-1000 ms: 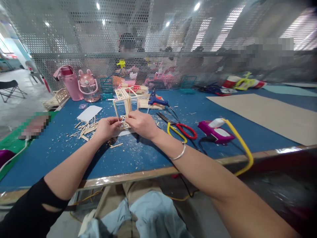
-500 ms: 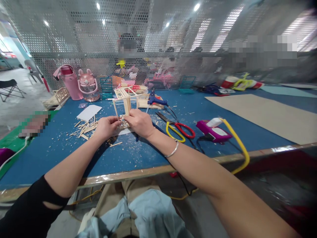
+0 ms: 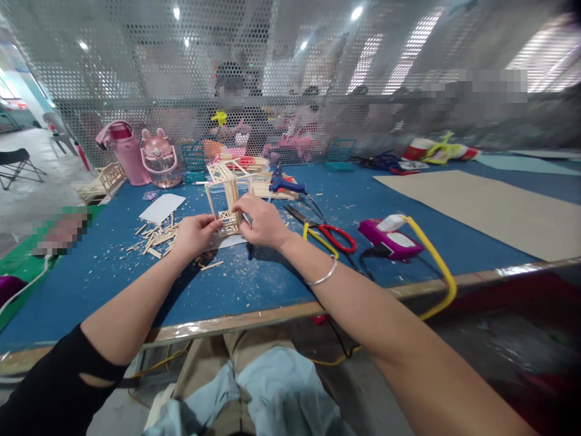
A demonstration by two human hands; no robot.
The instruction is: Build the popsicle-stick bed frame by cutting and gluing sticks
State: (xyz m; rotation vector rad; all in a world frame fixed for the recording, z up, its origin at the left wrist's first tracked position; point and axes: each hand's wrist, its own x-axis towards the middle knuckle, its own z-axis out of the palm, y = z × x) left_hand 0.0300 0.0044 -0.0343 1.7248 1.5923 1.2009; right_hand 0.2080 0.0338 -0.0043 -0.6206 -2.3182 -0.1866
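A small frame model built from thin wooden sticks (image 3: 231, 192) stands upright on the blue table. My left hand (image 3: 196, 235) pinches its lower left corner between thumb and fingers. On the other side, my right hand (image 3: 262, 223) has its bent fingers closed at the model's right edge, and the fingertips are partly hidden. Beneath the model lies a white sheet (image 3: 232, 241). Loose cut wooden sticks (image 3: 158, 238) are scattered to the left of my left hand. Just beyond my right hand rests a blue glue gun (image 3: 285, 183).
Scissors (image 3: 338, 238) with red and yellow handles lie right of my right hand, near a purple device (image 3: 389, 240) with a yellow cable. Pink bottles (image 3: 128, 154) stand at the back left before a perforated metal screen (image 3: 290, 79). Brown board (image 3: 463, 206) covers the right side.
My right hand has shifted slightly up and away from the model's base, uncovering more of its lower lattice. My left hand keeps its grip on the corner.
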